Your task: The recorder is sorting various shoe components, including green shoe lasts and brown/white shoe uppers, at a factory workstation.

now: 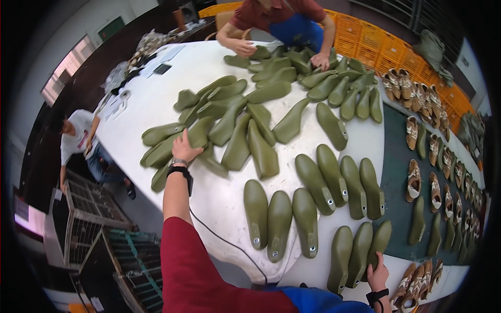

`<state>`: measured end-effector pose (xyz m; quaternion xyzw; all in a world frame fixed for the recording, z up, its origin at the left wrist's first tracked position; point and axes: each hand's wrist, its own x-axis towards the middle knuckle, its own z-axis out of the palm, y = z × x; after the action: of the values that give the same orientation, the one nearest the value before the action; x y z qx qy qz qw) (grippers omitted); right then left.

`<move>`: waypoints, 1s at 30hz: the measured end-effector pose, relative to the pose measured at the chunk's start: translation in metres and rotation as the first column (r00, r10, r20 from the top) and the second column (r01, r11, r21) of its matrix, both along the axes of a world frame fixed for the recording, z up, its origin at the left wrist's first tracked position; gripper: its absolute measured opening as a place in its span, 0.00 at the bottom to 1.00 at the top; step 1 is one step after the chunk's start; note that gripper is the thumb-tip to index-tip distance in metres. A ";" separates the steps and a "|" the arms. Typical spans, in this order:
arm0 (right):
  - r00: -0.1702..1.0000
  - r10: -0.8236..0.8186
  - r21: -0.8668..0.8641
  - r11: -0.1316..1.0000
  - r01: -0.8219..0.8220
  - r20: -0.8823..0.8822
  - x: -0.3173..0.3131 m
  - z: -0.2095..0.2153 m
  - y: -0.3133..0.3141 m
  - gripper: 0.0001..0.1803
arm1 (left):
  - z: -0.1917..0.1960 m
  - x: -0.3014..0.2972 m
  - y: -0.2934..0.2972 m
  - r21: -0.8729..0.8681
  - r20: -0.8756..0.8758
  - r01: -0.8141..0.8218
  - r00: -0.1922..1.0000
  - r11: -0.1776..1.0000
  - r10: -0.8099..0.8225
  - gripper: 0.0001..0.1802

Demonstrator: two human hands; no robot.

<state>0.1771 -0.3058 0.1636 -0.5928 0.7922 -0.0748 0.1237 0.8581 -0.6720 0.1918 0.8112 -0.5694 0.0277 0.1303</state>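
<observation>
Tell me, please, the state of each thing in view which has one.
Green last pile: jumbled
Nearest three lasts: lined up
Left hand: open, resting on the pile
Right hand: touching the rightmost of the three
Brown shoes: arranged in rows
Orange crates: stacked
Dark rectangular device: lying flat

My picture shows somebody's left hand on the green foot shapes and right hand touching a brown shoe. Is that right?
Not quite. The right hand is touching a green foot shape, the rightmost in a row of three, as the head view shows. The left hand is on other green foot shapes.
</observation>
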 end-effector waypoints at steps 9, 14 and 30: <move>0.998 -0.058 0.002 0.998 0.058 0.014 0.008 0.008 -0.009 0.28 | 0.014 0.004 -0.017 0.261 -0.234 -0.091 0.960 0.961 0.155 0.46; 0.997 -0.076 -0.033 0.997 0.076 0.009 0.004 0.007 -0.008 0.28 | 0.021 -0.039 0.034 0.212 -0.946 -0.080 -0.266 0.974 0.184 0.27; 0.988 -0.122 0.209 0.973 0.100 0.099 0.028 0.037 -0.017 0.26 | 0.011 -0.178 -0.108 -0.329 -0.809 0.150 0.465 0.932 -0.360 0.31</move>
<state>0.2053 -0.3232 0.2006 -0.5267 0.8195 -0.0332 0.2233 0.6798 -0.7795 0.2033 0.6032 -0.5381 -0.3370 0.4828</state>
